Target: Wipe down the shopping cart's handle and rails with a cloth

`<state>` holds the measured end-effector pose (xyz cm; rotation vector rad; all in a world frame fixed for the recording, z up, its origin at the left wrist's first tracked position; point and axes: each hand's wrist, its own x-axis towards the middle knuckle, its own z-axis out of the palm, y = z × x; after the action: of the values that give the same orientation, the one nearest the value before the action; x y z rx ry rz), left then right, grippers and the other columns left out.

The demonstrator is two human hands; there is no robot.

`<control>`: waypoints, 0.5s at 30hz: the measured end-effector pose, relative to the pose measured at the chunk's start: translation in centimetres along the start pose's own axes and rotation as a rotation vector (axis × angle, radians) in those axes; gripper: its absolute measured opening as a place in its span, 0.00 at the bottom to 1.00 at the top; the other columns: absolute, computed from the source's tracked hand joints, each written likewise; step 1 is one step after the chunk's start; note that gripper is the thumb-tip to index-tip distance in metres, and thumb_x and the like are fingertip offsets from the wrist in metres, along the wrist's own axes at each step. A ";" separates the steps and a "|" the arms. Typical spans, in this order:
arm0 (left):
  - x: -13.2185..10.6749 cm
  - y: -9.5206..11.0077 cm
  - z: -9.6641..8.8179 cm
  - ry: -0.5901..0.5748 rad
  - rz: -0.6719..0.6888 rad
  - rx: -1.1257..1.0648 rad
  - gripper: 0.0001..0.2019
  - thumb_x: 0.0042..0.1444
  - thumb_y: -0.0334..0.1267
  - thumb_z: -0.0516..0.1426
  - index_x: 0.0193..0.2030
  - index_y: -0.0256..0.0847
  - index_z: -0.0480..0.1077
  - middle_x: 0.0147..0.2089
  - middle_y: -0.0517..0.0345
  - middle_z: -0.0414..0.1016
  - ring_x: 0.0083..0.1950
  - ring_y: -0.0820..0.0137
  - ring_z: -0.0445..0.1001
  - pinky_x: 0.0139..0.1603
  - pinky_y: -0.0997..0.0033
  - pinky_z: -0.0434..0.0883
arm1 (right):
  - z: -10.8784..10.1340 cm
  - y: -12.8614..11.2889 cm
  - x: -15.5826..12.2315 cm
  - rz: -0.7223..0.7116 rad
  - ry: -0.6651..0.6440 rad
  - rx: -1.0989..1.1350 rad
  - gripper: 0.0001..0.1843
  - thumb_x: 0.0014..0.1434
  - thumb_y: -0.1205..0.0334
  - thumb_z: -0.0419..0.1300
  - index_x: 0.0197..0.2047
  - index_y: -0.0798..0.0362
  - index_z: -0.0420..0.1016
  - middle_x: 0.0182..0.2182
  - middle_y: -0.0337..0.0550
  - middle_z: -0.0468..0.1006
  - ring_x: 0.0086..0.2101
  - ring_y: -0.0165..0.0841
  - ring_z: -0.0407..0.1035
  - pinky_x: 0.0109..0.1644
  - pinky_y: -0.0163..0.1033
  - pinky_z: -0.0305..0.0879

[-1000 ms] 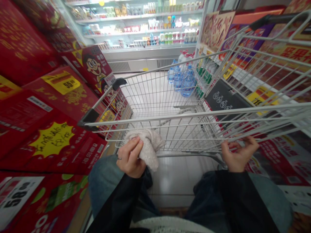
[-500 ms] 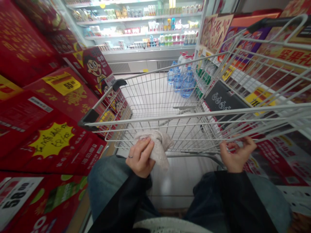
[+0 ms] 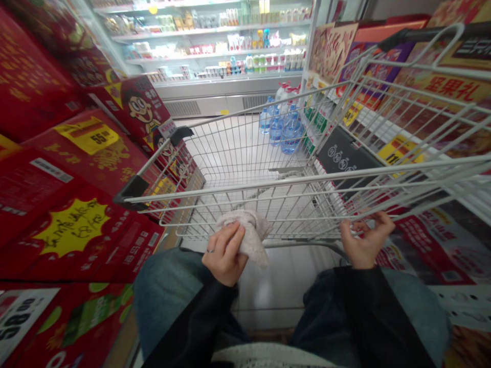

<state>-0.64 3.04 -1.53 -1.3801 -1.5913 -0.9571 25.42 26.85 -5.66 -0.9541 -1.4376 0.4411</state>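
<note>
A wire shopping cart (image 3: 245, 185) stands side-on in front of my knees. My left hand (image 3: 226, 252) holds a crumpled pale cloth (image 3: 253, 237) against the lower wires of its near side. Part of the cloth bunches above my fingers and a loose end hangs down to the right. My right hand (image 3: 364, 240) is at the lower wires on the right, its fingers curled round them. A dark panel (image 3: 345, 156) is fixed inside the cart's right end, and black caps cover the basket's left corners.
Red gift boxes (image 3: 76, 179) with yellow price signs are stacked close on the left. Shelves of boxed goods (image 3: 448, 87) line the right. Large water bottles (image 3: 289, 133) stand on the floor behind the cart, before a lit fridge display (image 3: 215, 51).
My left hand and the cloth have shifted slightly right and down along the wires. The whole view has moved a little, so the cart appears further left. My right hand keeps its grip.
</note>
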 end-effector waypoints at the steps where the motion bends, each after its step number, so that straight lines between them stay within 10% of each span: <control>1: -0.2 0.1 -0.1 -0.021 0.005 -0.005 0.30 0.52 0.21 0.56 0.61 0.44 0.75 0.54 0.50 0.83 0.54 0.60 0.81 0.58 0.60 0.78 | 0.1 0.0 0.0 -0.006 0.001 0.001 0.34 0.47 0.63 0.68 0.56 0.49 0.61 0.51 0.47 0.65 0.43 0.34 0.66 0.31 0.34 0.66; 9: 2.0 0.0 0.0 0.113 -0.050 -0.008 0.31 0.53 0.22 0.59 0.63 0.49 0.75 0.57 0.53 0.83 0.56 0.60 0.81 0.59 0.57 0.78 | 0.1 -0.2 -0.3 0.001 -0.017 0.000 0.34 0.48 0.63 0.68 0.56 0.50 0.60 0.51 0.48 0.66 0.44 0.35 0.68 0.30 0.34 0.66; 15: 0.7 0.3 -0.1 -0.005 -0.030 -0.002 0.29 0.49 0.21 0.56 0.58 0.44 0.77 0.53 0.50 0.84 0.53 0.60 0.82 0.57 0.59 0.78 | 0.2 -0.3 -0.4 -0.018 -0.019 -0.003 0.34 0.50 0.63 0.67 0.58 0.50 0.61 0.53 0.50 0.65 0.48 0.37 0.69 0.32 0.34 0.68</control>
<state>-0.41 3.21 -0.84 -1.3650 -1.6192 -0.9734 25.06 26.41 -5.74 -0.9404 -1.4631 0.4359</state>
